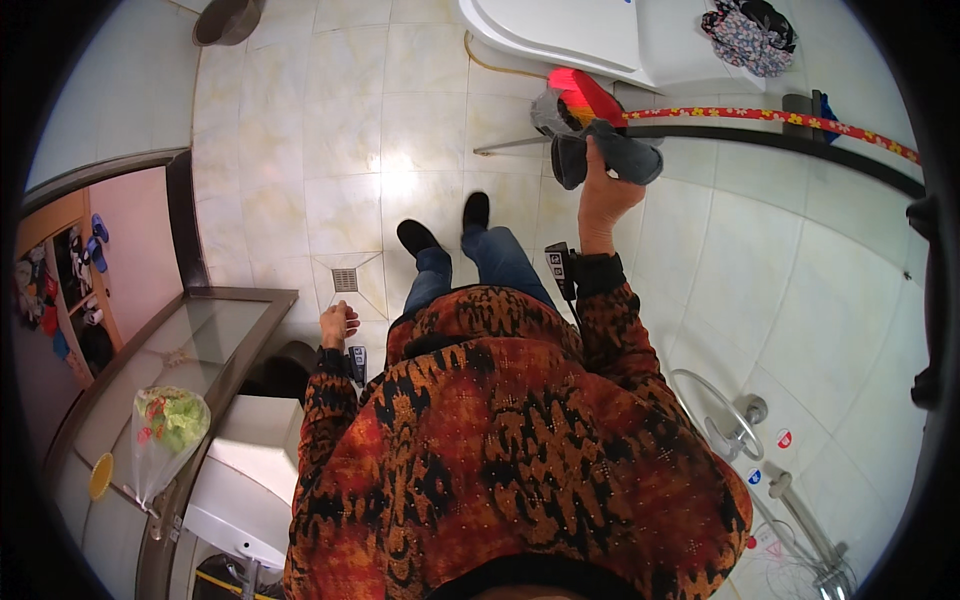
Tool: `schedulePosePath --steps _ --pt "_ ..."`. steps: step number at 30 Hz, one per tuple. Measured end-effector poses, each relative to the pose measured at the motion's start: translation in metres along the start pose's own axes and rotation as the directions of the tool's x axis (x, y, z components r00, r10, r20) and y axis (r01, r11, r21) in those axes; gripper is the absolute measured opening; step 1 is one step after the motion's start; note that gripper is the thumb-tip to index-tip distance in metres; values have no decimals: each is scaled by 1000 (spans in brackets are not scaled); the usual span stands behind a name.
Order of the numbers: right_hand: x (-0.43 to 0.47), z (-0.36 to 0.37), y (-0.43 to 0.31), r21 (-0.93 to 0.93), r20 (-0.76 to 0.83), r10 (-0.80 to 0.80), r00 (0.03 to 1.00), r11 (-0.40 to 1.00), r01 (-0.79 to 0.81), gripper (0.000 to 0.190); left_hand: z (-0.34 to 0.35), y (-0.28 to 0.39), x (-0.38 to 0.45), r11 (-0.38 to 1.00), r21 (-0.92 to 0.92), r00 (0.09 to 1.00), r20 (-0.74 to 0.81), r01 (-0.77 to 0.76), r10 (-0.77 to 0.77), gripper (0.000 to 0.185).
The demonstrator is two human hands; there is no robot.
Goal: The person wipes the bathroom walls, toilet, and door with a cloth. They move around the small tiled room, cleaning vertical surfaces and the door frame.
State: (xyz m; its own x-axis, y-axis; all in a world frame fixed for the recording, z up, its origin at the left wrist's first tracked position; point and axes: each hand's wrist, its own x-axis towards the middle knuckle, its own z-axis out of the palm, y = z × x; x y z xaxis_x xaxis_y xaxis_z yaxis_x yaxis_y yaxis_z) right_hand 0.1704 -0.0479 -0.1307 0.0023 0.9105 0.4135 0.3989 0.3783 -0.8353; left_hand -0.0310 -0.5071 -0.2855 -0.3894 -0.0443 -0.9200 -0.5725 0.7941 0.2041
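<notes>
My right hand (609,191) grips a dark grey cloth-like item (634,159), with the thumb lying over it. The exact kind of this item is hard to tell. Just beyond it stands a bright red broom head (574,88), partly wrapped in clear plastic, against the tiled wall. A red flower-patterned handle (750,114) runs off to the right, and a black pole (750,136) lies below it. My left hand (339,324) hangs by my side with loosely curled fingers and nothing in it, close to the floor drain (345,280).
A white bathroom fixture (559,34) holds a bundled floral cloth (750,45). A grey-framed glass door (225,322) stands at left, with a bag of leafy greens (171,431) hanging from it. Behind my left arm is a white cabinet (255,427). A shower mixer (742,427) juts from the right wall.
</notes>
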Motion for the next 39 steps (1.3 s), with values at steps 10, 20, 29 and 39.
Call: schedulePosePath --steps 10,20,29,39 --pt "-12 -13 8 274 286 722 630 568 -776 25 -2 104 -27 950 -233 978 -78 -206 192 30" --pt "-16 -14 18 5 441 775 452 502 -865 33 -28 149 -6 962 -225 988 -64 -155 144 31" --pt "-32 27 15 29 70 856 511 511 -859 36 -119 185 69 979 -204 999 41 -10 19 34" --pt "-45 100 48 204 -280 915 291 353 -913 30 -199 360 114 970 -93 973 -70 -224 218 30"
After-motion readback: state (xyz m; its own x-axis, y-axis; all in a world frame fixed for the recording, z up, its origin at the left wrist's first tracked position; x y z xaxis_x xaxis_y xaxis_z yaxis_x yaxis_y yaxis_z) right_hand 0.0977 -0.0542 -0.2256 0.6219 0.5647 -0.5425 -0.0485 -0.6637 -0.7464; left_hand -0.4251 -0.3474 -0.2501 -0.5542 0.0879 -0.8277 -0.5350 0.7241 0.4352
